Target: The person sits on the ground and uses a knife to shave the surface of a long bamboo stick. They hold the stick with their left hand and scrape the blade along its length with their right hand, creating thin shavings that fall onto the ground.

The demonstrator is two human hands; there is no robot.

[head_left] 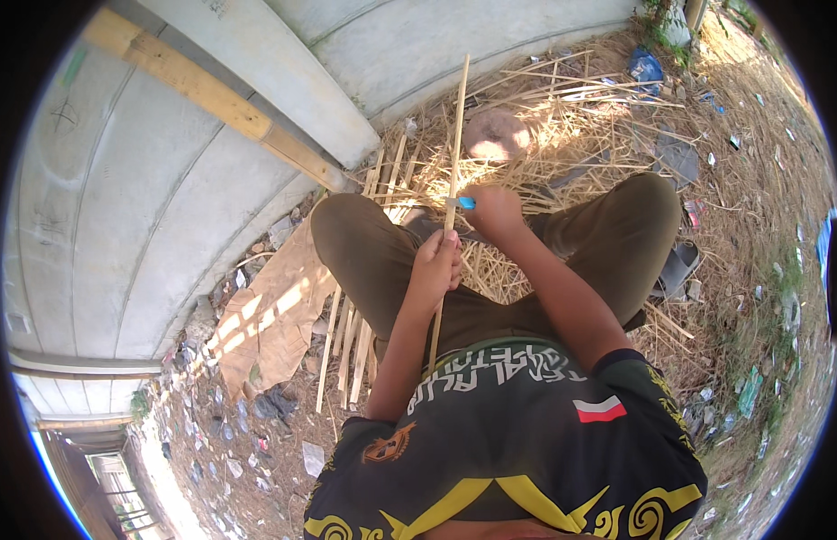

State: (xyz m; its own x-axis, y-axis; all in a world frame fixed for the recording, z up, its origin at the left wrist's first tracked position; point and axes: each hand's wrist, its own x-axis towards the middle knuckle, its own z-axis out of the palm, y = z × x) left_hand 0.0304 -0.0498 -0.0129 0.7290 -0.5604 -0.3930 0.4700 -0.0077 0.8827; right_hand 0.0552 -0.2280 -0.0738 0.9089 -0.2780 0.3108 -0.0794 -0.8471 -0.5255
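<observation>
A long, pale bamboo strip (459, 126) stands out in front of me, running from near my belly up past my knees. My left hand (435, 266) is closed around its lower part. Just above that, my right hand (495, 214) is wrapped round a knife with a blue handle (468, 203). The short blade lies across the strip and touches it; most of the handle is hidden in my fist. Thin shavings (490, 270) cover the ground between my legs.
Several cut strips (348, 351) lie by my left knee, next to a brown cardboard sheet (279, 310). A round stone (497, 135) sits ahead among more shavings. Grey wall panels (166, 180) with a bamboo pole (202, 94) rise at the left. A sandal (678, 268) lies at the right.
</observation>
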